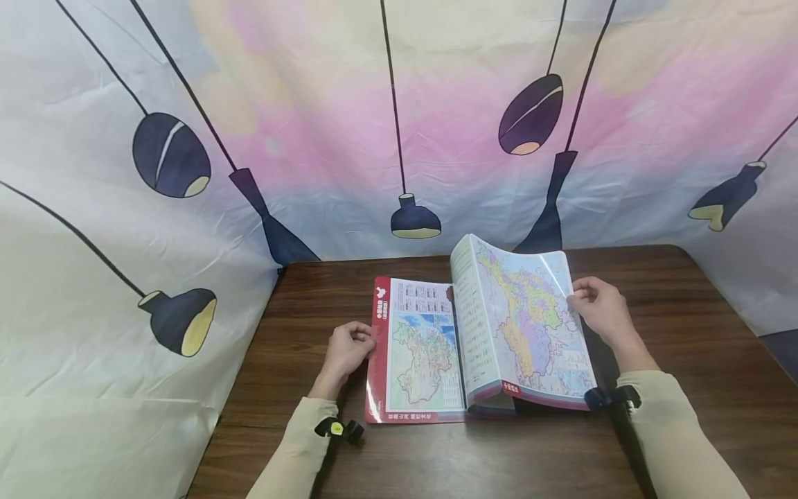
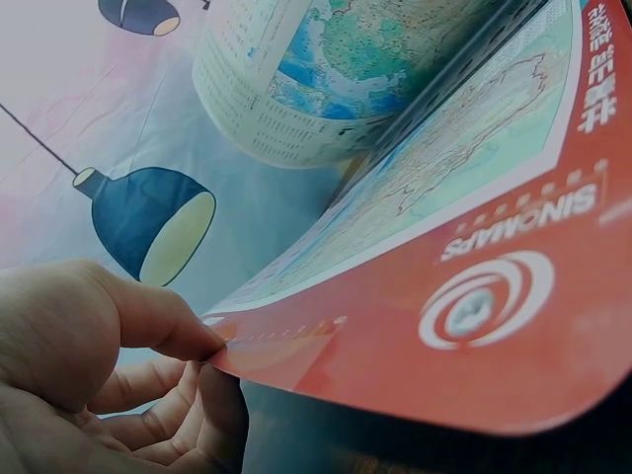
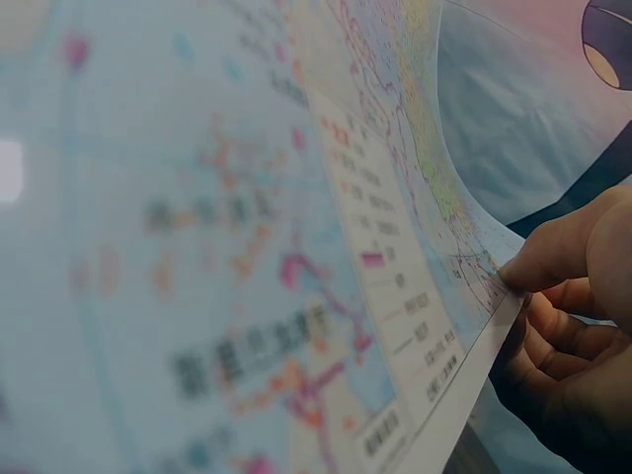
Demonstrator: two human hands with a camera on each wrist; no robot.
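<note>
An open map atlas (image 1: 480,339) lies on the dark wooden table (image 1: 686,333). My left hand (image 1: 349,346) pinches the outer edge of its red cover (image 2: 474,326) between thumb and fingers, lifting it slightly. My right hand (image 1: 601,308) pinches the right edge of a thick bunch of pages (image 1: 524,312) that arches up above the spine. In the right wrist view the thumb and fingers (image 3: 573,296) grip the page edge (image 3: 464,385), with a colourful map across it. The left page (image 1: 424,353) lies flat and shows another map.
A printed cloth backdrop (image 1: 399,125) with hanging-lamp pictures rises behind the table and drapes down its left side (image 1: 112,333). Bare wood (image 1: 486,457) stretches before the atlas and to its right. Black wrist straps (image 1: 339,430) sit on both beige sleeves.
</note>
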